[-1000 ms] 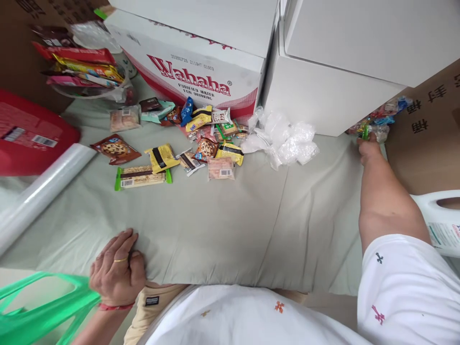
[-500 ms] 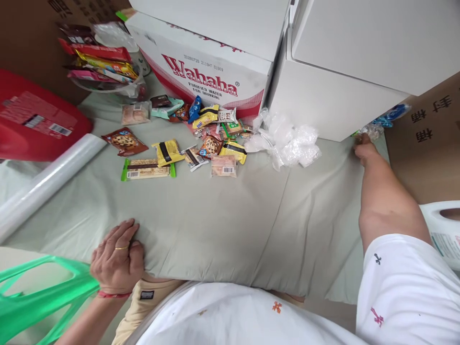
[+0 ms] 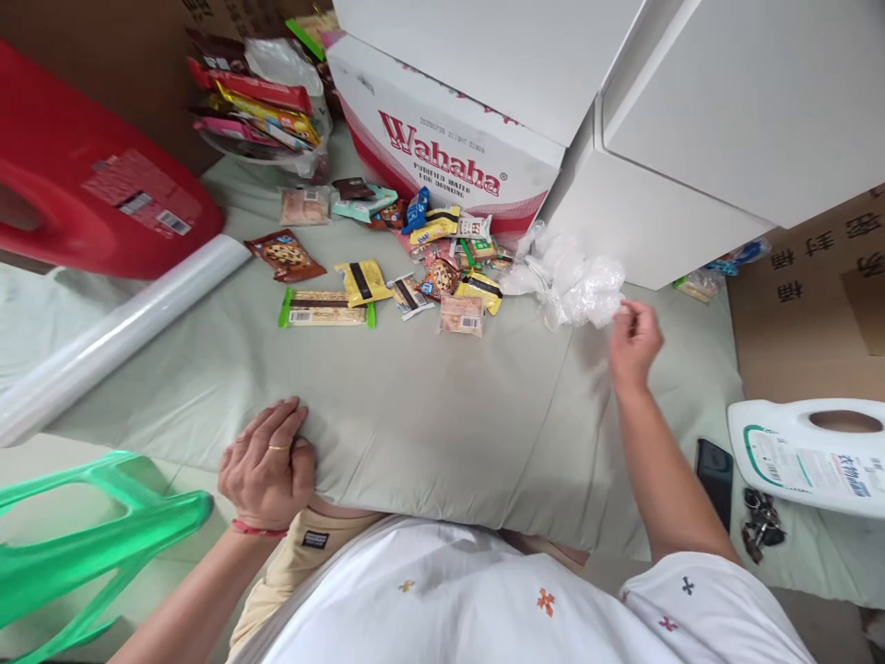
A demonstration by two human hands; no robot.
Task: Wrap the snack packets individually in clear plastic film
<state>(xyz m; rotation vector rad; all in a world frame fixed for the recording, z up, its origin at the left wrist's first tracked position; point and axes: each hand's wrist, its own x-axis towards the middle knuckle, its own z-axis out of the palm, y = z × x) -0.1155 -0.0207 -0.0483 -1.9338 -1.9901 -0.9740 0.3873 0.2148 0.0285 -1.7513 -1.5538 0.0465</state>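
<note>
My left hand (image 3: 268, 461) lies on the near edge of the grey-green cloth (image 3: 442, 415), fingers laid out on it and holding nothing. My right hand (image 3: 634, 341) is at the right end of a heap of crumpled clear plastic (image 3: 573, 277). Its fingers are pinched at the plastic's edge; whether anything is between them is too small to tell. Left of the plastic lie several wrapped snacks, among them a pink-beige packet (image 3: 461, 315), a yellow packet (image 3: 363, 281), a long bar with green ends (image 3: 326, 308) and a brown cookie packet (image 3: 286, 254).
A Wahaha carton (image 3: 449, 148) and white boxes (image 3: 664, 194) stand behind. At left are a red jug (image 3: 103, 175), a plastic roll (image 3: 124, 337), a basket of snacks (image 3: 259, 148) and a green stool (image 3: 89, 526). A phone (image 3: 714, 480), keys (image 3: 762, 526) and white bottle (image 3: 808, 452) lie at right.
My right hand has come back from small packets beside the right cardboard box to the crumpled plastic. The view has shifted, showing the phone and keys. My left hand still rests on the cloth.
</note>
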